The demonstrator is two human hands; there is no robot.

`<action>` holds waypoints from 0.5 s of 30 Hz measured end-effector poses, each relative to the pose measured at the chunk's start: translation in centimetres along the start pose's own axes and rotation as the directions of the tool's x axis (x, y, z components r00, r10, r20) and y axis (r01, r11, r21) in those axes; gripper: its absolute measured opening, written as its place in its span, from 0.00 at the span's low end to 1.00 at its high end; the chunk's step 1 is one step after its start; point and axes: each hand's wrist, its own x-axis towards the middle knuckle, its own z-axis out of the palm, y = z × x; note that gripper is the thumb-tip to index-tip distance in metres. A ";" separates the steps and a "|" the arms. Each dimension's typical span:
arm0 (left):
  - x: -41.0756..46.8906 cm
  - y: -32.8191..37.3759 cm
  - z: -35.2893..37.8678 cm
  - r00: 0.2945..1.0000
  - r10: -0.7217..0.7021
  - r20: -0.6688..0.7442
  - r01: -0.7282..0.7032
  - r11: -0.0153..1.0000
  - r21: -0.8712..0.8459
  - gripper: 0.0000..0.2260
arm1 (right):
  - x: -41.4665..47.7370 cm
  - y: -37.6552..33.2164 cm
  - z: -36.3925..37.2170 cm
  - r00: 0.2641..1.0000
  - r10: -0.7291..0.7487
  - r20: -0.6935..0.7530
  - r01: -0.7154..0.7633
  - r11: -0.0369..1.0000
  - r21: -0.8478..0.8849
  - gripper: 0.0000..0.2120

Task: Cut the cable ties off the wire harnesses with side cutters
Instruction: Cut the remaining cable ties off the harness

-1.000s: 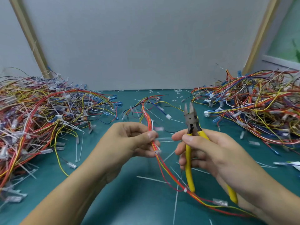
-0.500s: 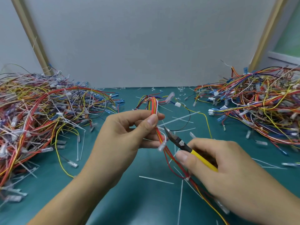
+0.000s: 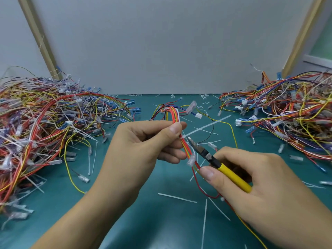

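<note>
A person's left hand (image 3: 143,146) pinches a wire harness (image 3: 173,115) between thumb and forefinger, holding the bundle of red, orange, yellow and white leads upright above the middle of a teal surface (image 3: 125,221). The harness fans out into loose leads and small connectors beyond the fingers, on the far side. Below the fingers it trails down past the right hand (image 3: 260,186).

That hand is closed round the yellow handles of a pair of side cutters (image 3: 220,165), thumb laid along the near grip. The dark nose points up and left, its tip just beside the bundle. Whether the blades are parted cannot be told from here.

A white cable tie (image 3: 206,126) binds the harness just below the left thumb. Its head sits against the wires, a little above the cutter tip, and its long tail juts up and to the right.

Cut tie tails (image 3: 177,197) lie scattered on the surface near and between the two hands. A large tangle of harnesses (image 3: 45,123) is heaped at the left and a second heap (image 3: 287,114) at the right, both well apart from the hands. A plain grey wall (image 3: 170,51) closes the far edge.
</note>
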 end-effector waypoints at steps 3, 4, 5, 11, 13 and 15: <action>0.0 0.0 0.0 1.000 0.000 0.005 0.000 1.000 -0.001 0.09 | 0.0 0.0 0.0 1.000 -0.005 -0.002 0.005 1.000 -0.028 0.25; 0.1 0.0 0.1 1.000 0.002 0.006 -0.002 1.000 -0.001 0.10 | 0.0 0.0 0.0 1.000 -0.007 -0.005 0.007 0.999 -0.037 0.25; 0.0 0.1 0.1 1.000 0.005 0.005 -0.005 1.000 -0.001 0.10 | 0.1 0.0 0.1 1.000 -0.009 -0.009 0.008 0.999 -0.042 0.25; 0.0 0.1 0.1 1.000 0.026 -0.001 -0.026 1.000 0.004 0.09 | 0.1 0.1 0.1 1.000 -0.016 -0.021 0.016 0.999 -0.033 0.25; 0.0 0.1 0.1 0.999 0.039 -0.003 -0.039 0.999 0.012 0.09 | 0.1 0.1 0.2 1.000 -0.020 -0.020 0.020 1.000 -0.017 0.25; 0.0 0.2 0.1 0.999 0.052 -0.005 -0.052 0.998 0.020 0.08 | 0.1 0.1 0.1 0.999 -0.026 -0.025 0.025 0.999 -0.020 0.25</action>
